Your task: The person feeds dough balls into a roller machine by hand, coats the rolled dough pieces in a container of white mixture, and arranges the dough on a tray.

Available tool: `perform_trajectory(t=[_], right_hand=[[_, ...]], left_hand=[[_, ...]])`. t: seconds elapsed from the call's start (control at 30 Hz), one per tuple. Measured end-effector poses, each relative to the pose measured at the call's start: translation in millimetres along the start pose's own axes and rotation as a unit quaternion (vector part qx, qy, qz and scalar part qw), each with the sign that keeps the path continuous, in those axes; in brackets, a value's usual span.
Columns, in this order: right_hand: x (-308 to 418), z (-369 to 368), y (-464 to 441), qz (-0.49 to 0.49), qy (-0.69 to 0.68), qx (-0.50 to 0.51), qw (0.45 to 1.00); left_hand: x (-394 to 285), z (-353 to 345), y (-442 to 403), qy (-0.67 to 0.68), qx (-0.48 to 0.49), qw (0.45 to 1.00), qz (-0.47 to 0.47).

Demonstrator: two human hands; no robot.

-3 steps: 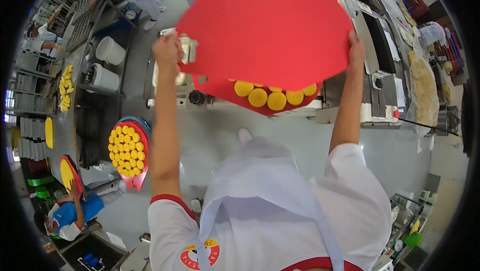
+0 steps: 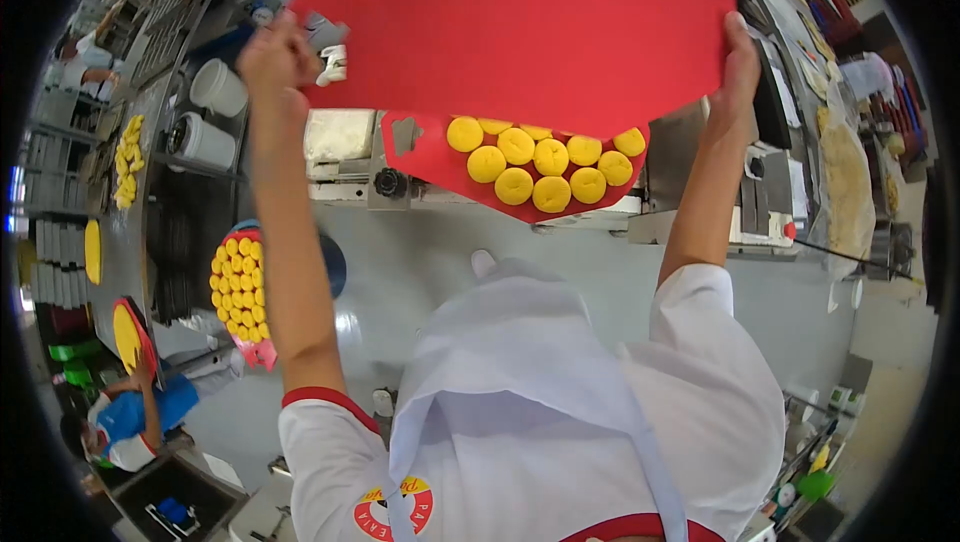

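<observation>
A large red board (image 2: pixel 520 32) is held up between my two hands, its bare face toward me. My left hand (image 2: pixel 275 57) grips its left edge, near the notched corner. On the opposite edge, my right hand (image 2: pixel 738 62) has its fingers wrapped round the rim. Below and partly hidden by it, a second red board (image 2: pixel 440 164) lies on the machine and bears several round yellow dough pieces (image 2: pixel 550 157). The raised board covers the rear pieces.
A red board of dough rounds (image 2: pixel 238 287) stands at left by a blue bin (image 2: pixel 330 267). Beyond, a co-worker (image 2: pixel 150 407) touches a yellow sheet on a red board. White buckets (image 2: pixel 210 142) sit on a shelf. A white machine (image 2: pixel 765 202) is at right.
The raised red board has come closer and larger in view. My left hand has moved left and up, my right hand slightly right. More dough pieces show on the board below.
</observation>
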State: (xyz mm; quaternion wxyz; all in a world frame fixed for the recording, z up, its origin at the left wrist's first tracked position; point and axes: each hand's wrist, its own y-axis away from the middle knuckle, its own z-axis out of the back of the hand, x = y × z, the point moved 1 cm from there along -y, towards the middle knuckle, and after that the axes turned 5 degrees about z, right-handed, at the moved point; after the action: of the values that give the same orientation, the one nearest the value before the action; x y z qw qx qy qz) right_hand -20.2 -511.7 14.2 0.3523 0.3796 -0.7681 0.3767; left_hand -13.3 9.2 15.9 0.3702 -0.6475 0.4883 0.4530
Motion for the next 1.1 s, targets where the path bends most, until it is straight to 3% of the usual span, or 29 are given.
perform_trajectory(t=[0.1, 0.13, 0.17, 0.23, 0.27, 0.3, 0.33, 0.37, 0.4, 0.43, 0.53, 0.6, 0.67, 0.73, 0.8, 0.87, 0.93, 1.0, 1.07, 1.1], right_hand=[[6.2, -39.8, -51.0, -0.004, -0.185, 0.14, 0.973], [2.5, -77.6, -50.6, 0.009, -0.195, 0.075, 0.978], [-8.6, -114.2, -46.3, 0.002, -0.158, 0.109, 0.981], [-29.9, -188.4, 13.1, 0.064, 0.034, 0.273, 0.959], [-33.7, -209.7, 39.1, 0.059, 0.048, 0.319, 0.945], [-47.5, -221.4, 54.2, 0.04, 0.042, 0.34, 0.939], [-64.2, -238.4, 74.3, -0.06, -0.012, 0.332, 0.941], [-87.9, -237.4, 94.3, -0.173, -0.038, 0.302, 0.937], [-100.6, -241.5, 112.8, -0.263, -0.041, 0.303, 0.915], [-137.2, -244.7, 118.8, -0.286, -0.039, 0.359, 0.888], [-263.6, -274.6, 147.0, -0.261, -0.012, 0.565, 0.783], [-302.6, -330.4, 204.8, -0.24, -0.035, 0.682, 0.69], [-248.9, -368.1, 312.6, -0.347, -0.027, 0.72, 0.6], [-216.4, -417.2, 410.8, -0.403, -0.111, 0.759, 0.5], [-112.3, -445.6, 510.7, -0.451, -0.186, 0.743, 0.457], [-97.5, -498.0, 585.3, -0.502, -0.217, 0.755, 0.362], [-105.4, -522.9, 638.8, -0.51, -0.232, 0.766, 0.316], [-101.6, -520.5, 685.7, -0.507, -0.232, 0.777, 0.292], [-116.4, -486.5, 691.7, -0.488, -0.216, 0.799, 0.277], [-140.2, -468.6, 693.9, -0.498, -0.19, 0.799, 0.278]], left_hand=[[-103.2, 31.0, 38.6, 0.03, -0.01, 0.994, -0.106], [-130.1, 56.3, 60.6, 0.036, -0.01, 0.99, -0.137], [-144.8, 84.2, 92.6, 0.042, -0.03, 0.987, -0.155], [-161.8, 157.7, 175.4, 0.035, -0.057, 0.985, -0.159], [-152.4, 193.6, 219.0, 0.035, -0.051, 0.989, -0.131], [-138.8, 183.4, 262.1, 0.028, -0.221, 0.965, -0.139], [-124.7, 190.2, 311.7, 0.036, -0.25, 0.959, -0.128], [-95.2, 221.8, 341.1, 0.019, -0.242, 0.97, -0.028], [-80.7, 219.3, 365.4, 0.038, -0.323, 0.944, -0.056], [-65.0, 231.8, 400.0, 0.106, -0.225, 0.967, -0.051], [29.4, 307.4, 521.5, 0.222, -0.186, 0.957, 0.034], [24.7, 265.1, 600.2, 0.273, -0.2, 0.941, 0.024], [-4.8, 227.6, 658.0, 0.32, -0.234, 0.917, 0.03], [-12.4, 226.1, 712.6, 0.283, -0.322, 0.903, 0.043], [-23.8, 225.9, 750.7, 0.232, -0.411, 0.88, 0.043], [-41.4, 208.1, 786.1, 0.171, -0.5, 0.849, 0.028], [-37.1, 169.4, 829.5, 0.11, -0.586, 0.801, -0.042], [1.8, 132.6, 880.5, 0.096, -0.693, 0.711, -0.075], [76.3, 113.8, 914.2, 0.103, -0.767, 0.601, -0.199], [67.3, 91.6, 906.7, 0.146, -0.761, 0.571, -0.269]])
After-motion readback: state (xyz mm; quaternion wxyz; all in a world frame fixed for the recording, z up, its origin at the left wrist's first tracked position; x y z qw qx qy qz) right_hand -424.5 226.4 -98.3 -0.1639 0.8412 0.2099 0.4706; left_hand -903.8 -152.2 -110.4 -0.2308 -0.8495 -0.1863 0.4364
